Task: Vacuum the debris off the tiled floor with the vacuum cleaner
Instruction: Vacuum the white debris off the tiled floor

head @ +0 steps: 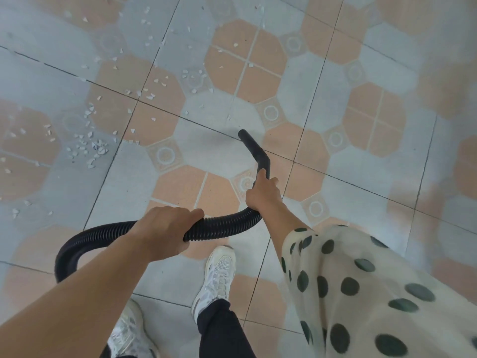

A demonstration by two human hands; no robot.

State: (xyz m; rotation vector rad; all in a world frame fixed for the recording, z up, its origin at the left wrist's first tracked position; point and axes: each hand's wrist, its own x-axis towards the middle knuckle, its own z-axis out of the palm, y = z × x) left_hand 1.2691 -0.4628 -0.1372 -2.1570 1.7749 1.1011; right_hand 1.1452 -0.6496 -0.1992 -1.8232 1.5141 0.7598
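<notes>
A black ribbed vacuum hose (222, 224) curves across the lower middle of the view. My left hand (165, 231) grips the hose from above. My right hand (262, 192) holds the rigid black nozzle tube (254, 148), whose open tip points at the floor near a dark grout line. White debris chips (91, 148) lie scattered over the tiled floor (322, 99) to the left and ahead of the nozzle, thickest at the left. The nozzle tip is apart from the main debris patch, with a few chips just beyond it.
My two white sneakers (219, 275) stand on the tiles below the hose. A polka-dot sleeve (361, 293) covers my right arm at the lower right. The hose loops down at the lower left (64, 257); the vacuum body is out of view.
</notes>
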